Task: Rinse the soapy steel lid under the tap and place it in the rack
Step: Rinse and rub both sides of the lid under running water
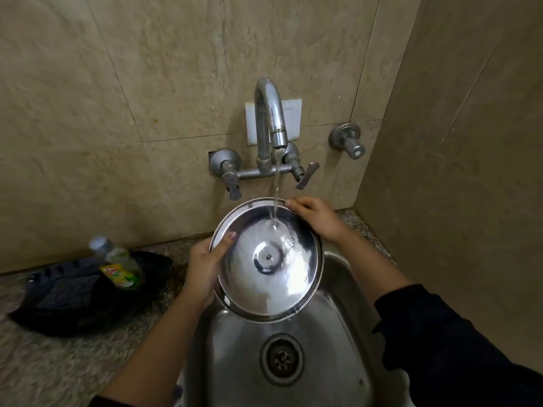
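Observation:
A round steel lid [266, 261] is held tilted over the steel sink [332, 333], its hollow underside facing me. Water runs from the curved wall tap [269, 113] and lands on the lid's upper part, spreading over it. My left hand [205, 271] grips the lid's left rim, thumb inside the rim. My right hand [316, 218] holds the upper right rim with its fingertips. No rack is in view.
A dish soap bottle [119, 264] leans on a dark cloth or bag [73, 298] on the speckled stone counter [58, 368] at left. The drain [281, 359] lies below the lid. Tap handles [304, 174] and a separate wall valve [348, 141] project from the tiled wall.

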Tool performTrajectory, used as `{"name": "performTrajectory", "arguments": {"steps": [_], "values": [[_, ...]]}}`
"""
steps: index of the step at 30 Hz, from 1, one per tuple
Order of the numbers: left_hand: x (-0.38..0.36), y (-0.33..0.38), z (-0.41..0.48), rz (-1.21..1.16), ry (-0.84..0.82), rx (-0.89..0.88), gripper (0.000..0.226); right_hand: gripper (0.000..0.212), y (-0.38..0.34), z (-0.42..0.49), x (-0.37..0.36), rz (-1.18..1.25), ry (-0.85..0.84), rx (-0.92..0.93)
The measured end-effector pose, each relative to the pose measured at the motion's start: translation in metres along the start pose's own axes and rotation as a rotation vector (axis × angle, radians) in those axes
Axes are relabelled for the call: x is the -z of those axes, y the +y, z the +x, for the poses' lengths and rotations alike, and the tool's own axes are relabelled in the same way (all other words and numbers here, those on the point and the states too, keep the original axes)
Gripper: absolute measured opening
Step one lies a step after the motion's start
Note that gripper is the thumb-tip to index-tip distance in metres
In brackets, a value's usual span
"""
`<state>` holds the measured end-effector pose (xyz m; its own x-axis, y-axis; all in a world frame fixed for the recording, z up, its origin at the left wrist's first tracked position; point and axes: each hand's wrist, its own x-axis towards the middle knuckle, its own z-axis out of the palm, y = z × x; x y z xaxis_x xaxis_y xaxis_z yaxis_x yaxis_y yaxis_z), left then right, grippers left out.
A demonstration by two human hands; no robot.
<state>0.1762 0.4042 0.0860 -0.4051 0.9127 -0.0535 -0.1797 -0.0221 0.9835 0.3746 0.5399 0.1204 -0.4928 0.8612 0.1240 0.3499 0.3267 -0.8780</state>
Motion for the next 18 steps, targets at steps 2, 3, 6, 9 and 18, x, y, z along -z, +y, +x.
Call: {"name": "performTrajectory", "arguments": {"steps": [2,3,6,9,18], "values": [[0.006,-0.003,0.003,-0.075,-0.102,0.098,0.018,0.034,0.004,-0.002,-0.007,0.079,0.055,0.049],[0.008,-0.001,0.006,-0.085,-0.196,0.172,0.024,0.030,0.002,-0.001,-0.012,0.084,0.052,0.089],[0.007,0.014,0.018,0.189,-0.456,0.290,0.037,0.028,-0.014,0.003,-0.026,-0.054,-0.096,0.178],[-0.002,0.025,0.023,0.278,-0.410,0.196,0.027,0.033,-0.022,0.011,-0.034,-0.175,-0.171,0.253],[0.011,0.012,0.019,0.232,-0.372,0.230,0.036,0.037,-0.005,0.006,-0.022,-0.122,-0.066,0.099]]}}
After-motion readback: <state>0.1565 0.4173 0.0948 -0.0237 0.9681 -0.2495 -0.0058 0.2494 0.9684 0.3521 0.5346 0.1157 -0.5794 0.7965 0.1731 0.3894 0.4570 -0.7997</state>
